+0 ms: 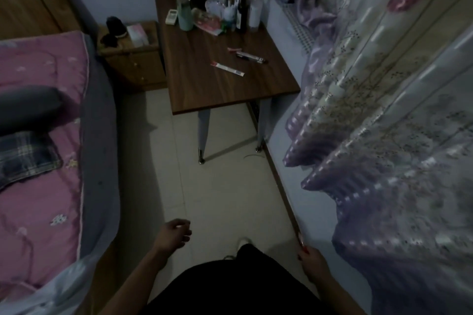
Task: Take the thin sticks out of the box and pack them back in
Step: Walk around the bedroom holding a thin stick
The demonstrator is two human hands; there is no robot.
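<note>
A long, thin white-and-red box [227, 69] lies flat on the dark wooden table [230, 94] ahead of me. Just behind it lie a few thin stick-like things [252, 57], dark and light, and a small pink piece [234, 49]. My left hand [176, 234] hangs low over the floor, far short of the table, with its fingers loosely curled and nothing in them. My right hand [313, 263] is low at my right side by the curtain. Something small and reddish shows at its fingertips, but the dim light hides what it is.
Bottles, a green flask [184, 14] and a remote crowd the table's far end. A bed with a pink cover [41, 135] runs along the left, with a nightstand [133, 59] beyond it. A patterned curtain [384, 110] hangs on the right. Pale tiled floor [217, 186] lies between.
</note>
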